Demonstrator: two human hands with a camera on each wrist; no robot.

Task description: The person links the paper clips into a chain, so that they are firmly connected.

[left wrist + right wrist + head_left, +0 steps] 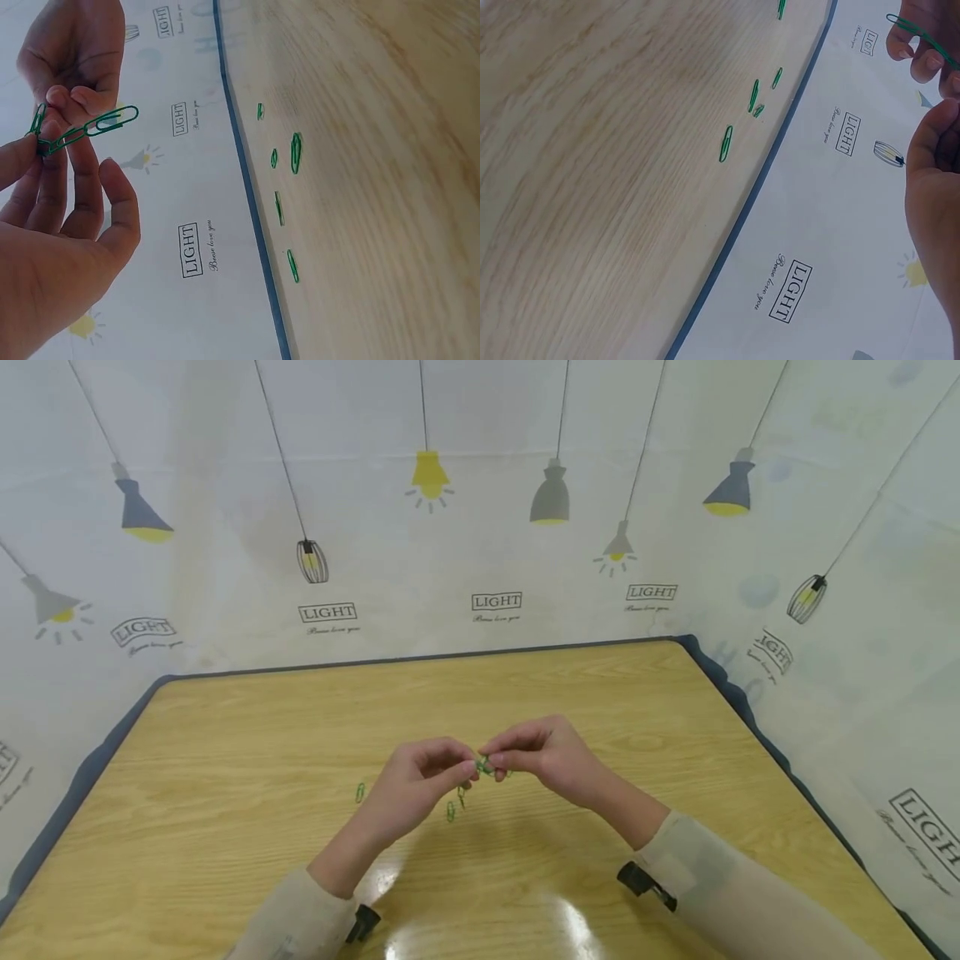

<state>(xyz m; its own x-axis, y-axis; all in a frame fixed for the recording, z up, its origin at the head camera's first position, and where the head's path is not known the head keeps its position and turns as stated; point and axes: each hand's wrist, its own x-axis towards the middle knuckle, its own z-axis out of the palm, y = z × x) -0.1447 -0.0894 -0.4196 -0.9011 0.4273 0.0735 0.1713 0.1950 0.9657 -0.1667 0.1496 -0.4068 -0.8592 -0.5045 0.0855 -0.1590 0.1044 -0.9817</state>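
Over the middle of the table, my two hands meet at the fingertips. Thumb and fingers of my left hand (411,783) pinch a short chain of linked green paper clips (111,121), whose free end dangles below the fingers. My right hand (558,762) pinches a green paper clip (487,766) right against the left fingertips. Whether that clip is hooked into the chain cannot be told, since fingers cover the joint. In the right wrist view, part of the chain (922,34) sticks out past the left hand's fingers.
Several loose green paper clips lie scattered on the wooden table (247,735), one (360,792) left of the left hand. A dark blue edge (420,658) borders the tabletop. Behind it stands a pale wall covering (495,552) printed with lamps.
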